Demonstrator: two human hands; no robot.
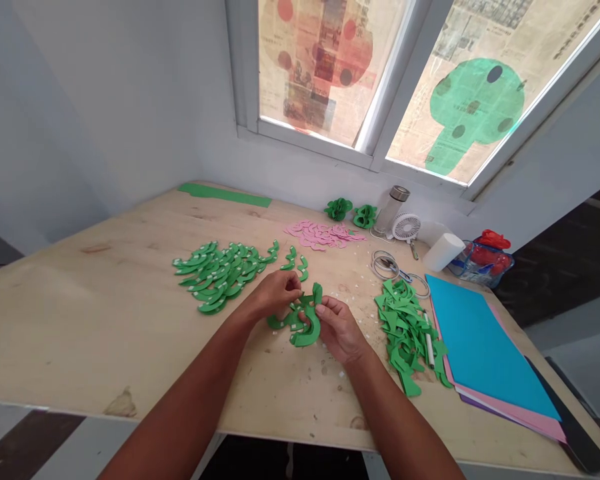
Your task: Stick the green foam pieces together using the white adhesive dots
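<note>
My right hand grips a curved green foam piece between thumb and fingers, above the front middle of the table. Close on its left, my left hand is closed in a pinch at the upper edge of the green pieces; what its fingertips hold is too small to tell. Under and between the hands lie more green curved pieces with small white squares on them, partly hidden. A few similar pieces lie just beyond my left hand. Further left spreads a large group of green curved pieces, also dotted with white squares.
Green offcuts with a white marker lie right, beside stacked coloured sheets. Pink cutouts, green flower shapes, a bottle, a small fan, a white roll and tape rings stand behind.
</note>
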